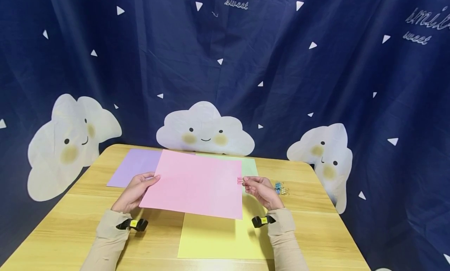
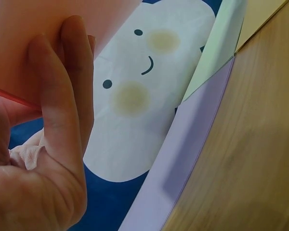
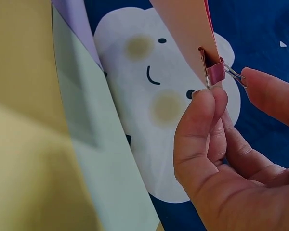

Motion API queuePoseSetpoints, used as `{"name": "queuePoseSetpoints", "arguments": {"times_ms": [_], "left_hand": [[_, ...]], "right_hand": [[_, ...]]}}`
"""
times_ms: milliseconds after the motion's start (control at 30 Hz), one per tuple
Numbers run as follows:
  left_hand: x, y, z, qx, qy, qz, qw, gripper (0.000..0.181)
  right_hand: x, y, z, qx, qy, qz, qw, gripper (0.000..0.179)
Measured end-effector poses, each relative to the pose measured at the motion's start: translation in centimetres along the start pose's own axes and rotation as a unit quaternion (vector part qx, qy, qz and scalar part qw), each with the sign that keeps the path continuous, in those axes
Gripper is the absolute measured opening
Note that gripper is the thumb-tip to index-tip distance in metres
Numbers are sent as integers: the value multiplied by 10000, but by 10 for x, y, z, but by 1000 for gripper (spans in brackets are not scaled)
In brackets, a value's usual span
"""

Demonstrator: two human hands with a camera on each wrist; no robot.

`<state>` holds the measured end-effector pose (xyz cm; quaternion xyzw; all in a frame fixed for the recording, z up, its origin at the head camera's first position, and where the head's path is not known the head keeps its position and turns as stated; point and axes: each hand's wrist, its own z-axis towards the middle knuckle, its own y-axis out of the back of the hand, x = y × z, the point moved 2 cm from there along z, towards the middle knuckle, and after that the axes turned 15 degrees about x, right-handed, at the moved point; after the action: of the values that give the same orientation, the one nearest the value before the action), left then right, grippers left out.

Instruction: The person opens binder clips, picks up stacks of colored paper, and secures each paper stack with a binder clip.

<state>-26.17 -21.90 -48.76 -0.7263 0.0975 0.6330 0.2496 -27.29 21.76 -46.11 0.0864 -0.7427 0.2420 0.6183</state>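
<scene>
A stack of pink paper (image 1: 197,185) is held up above the table, tilted. My left hand (image 1: 135,193) grips its left edge, thumb on the front and fingers (image 2: 58,91) behind. At the right edge sits a small pink binder clip (image 3: 216,71), its jaws over the paper. My right hand (image 1: 263,191) pinches the clip's wire handles (image 3: 237,76) between thumb and fingers. Beneath the pink paper, a yellow sheet (image 1: 218,239) lies near the front of the table, with purple paper (image 1: 128,167) and pale green paper (image 1: 249,167) farther back.
Several loose binder clips (image 1: 280,188), blue and yellowish, lie on the wooden table (image 1: 313,228) to the right of my right hand. A dark blue curtain (image 1: 175,48) with white smiling clouds (image 1: 205,140) hangs behind the table's back edge.
</scene>
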Motion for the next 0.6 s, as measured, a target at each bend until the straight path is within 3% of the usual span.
{"name": "queuePoseSetpoints", "arguments": {"times_ms": [267,600], "left_hand": [[0,-1,0,24,-13,-49,10000,11],[0,0,2,-35,-23,-115,9999,13]], "right_hand": [[1,2,0,42,-30,11,10000,15],[1,2,1,110,-15,54,9999,11]]}}
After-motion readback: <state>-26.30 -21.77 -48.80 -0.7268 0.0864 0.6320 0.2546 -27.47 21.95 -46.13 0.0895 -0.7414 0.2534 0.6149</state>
